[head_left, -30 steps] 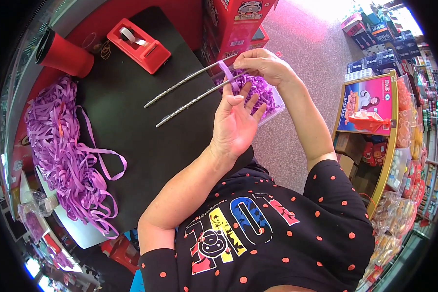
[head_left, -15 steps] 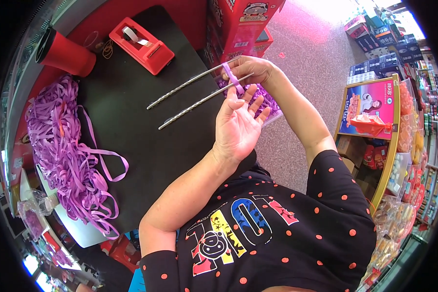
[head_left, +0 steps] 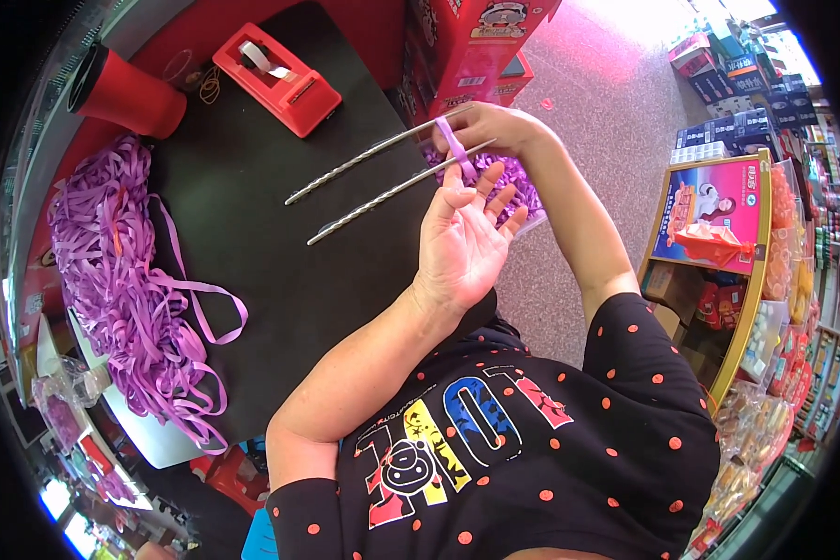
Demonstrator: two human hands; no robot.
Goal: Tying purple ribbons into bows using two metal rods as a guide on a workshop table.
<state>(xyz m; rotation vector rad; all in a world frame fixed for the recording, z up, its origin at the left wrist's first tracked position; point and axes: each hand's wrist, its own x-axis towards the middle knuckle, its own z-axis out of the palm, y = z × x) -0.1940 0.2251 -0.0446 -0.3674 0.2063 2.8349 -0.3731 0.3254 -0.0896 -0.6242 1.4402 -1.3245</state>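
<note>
Two thin metal rods with twisted shafts [head_left: 369, 207] extend side by side above the dark table. Near their right-hand ends, a narrow purple ribbon strip [head_left: 455, 149] spans both rods. My right hand [head_left: 495, 129] is at that end, its bent fingers closed on the ribbon; rods and ribbon partly hide the fingertips. Below the rods, my left hand [head_left: 462, 233] faces palm up with fingers spread. Its index fingertip comes up against the lower end of the ribbon, and the thumb lies across the index finger's base. How the rods are supported I cannot tell.
A large heap of purple ribbon [head_left: 126, 280] covers the table's left side, with one loop trailing right. Behind are a red tape dispenser [head_left: 299, 103] and red cup [head_left: 135, 98]. Purple pieces fill a container [head_left: 523, 191] beyond my hands. Red boxes [head_left: 467, 65] stand behind; shelves [head_left: 765, 271] line the right.
Both hands and the ribbon between them sit slightly farther right in view. The whole scene has shifted a little too. My grip looks much the same.
</note>
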